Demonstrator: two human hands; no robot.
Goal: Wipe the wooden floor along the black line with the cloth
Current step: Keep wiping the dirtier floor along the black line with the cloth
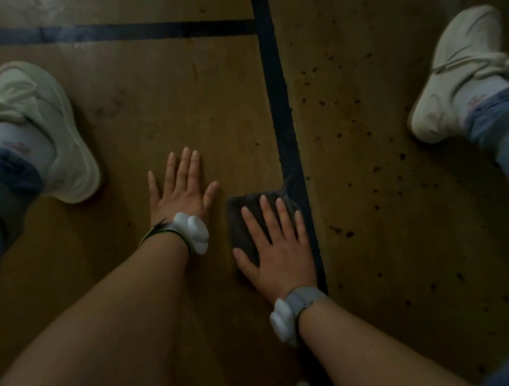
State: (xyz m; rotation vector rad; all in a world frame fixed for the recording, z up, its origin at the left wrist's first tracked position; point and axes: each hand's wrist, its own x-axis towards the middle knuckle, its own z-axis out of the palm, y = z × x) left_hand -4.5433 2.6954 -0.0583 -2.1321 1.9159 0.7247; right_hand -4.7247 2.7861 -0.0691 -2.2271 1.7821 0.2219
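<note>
Cloth point(242, 225), dark and folded, lay flat on the wooden floor point(139, 117), its edge against the black line point(277, 94). Right hand point(276, 250) pressed it, fingers straight. Left hand point(180, 188) rested flat, fingers spread, holding nothing.

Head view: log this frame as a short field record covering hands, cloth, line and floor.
left hand: flat on the wooden floor, fingers straight, left of the cloth
right hand: pressing flat on the cloth
cloth: dark grey, against the black line's left edge
black line: runs away from the person between the white shoes
dark specks: scattered right of the line
</note>
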